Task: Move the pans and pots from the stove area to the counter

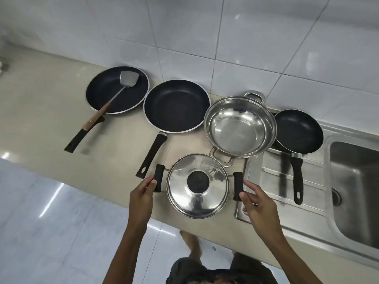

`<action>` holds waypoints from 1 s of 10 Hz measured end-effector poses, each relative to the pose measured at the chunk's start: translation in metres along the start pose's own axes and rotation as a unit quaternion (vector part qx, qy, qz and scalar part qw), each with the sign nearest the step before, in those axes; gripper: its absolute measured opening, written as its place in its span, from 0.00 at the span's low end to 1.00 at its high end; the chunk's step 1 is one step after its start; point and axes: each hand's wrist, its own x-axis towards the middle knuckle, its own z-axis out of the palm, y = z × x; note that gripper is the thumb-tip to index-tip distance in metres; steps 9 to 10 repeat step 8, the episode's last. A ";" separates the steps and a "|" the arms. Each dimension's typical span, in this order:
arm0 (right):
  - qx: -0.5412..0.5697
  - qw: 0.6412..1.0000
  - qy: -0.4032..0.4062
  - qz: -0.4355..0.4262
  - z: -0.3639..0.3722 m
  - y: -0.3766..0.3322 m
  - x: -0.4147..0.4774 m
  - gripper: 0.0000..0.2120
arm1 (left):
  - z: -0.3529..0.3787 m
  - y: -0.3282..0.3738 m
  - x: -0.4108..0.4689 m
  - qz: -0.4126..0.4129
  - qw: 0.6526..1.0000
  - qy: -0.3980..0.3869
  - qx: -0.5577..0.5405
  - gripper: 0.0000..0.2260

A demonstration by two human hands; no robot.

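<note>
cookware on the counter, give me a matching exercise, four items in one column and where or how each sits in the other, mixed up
Items:
1. lidded pot
2. steel pan
3. small frying pan
4. far-left frying pan

Places or states:
A. holds a metal spatula
B. on the sink's drainboard
C. empty, with two loop handles
D. between the left hand and right hand

Pairs: 1-D, 2-C, 3-B, 4-A
</note>
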 end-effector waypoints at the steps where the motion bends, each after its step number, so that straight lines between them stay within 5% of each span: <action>1: -0.018 1.000 0.002 -0.003 0.002 0.001 0.004 0.19 | -0.001 0.000 0.000 0.008 1.000 -0.006 0.010 0.14; 6: -0.043 0.999 0.019 -0.013 0.008 0.007 0.007 0.18 | 0.015 -0.018 -0.009 0.104 0.991 0.029 0.084 0.13; 8: -0.199 0.971 -0.023 -0.132 -0.003 0.015 0.000 0.26 | 0.028 -0.007 -0.038 0.222 0.940 0.143 0.217 0.17; 10: -0.199 0.971 -0.023 -0.132 -0.003 0.015 0.000 0.26 | 0.028 -0.007 -0.038 0.222 0.940 0.143 0.217 0.17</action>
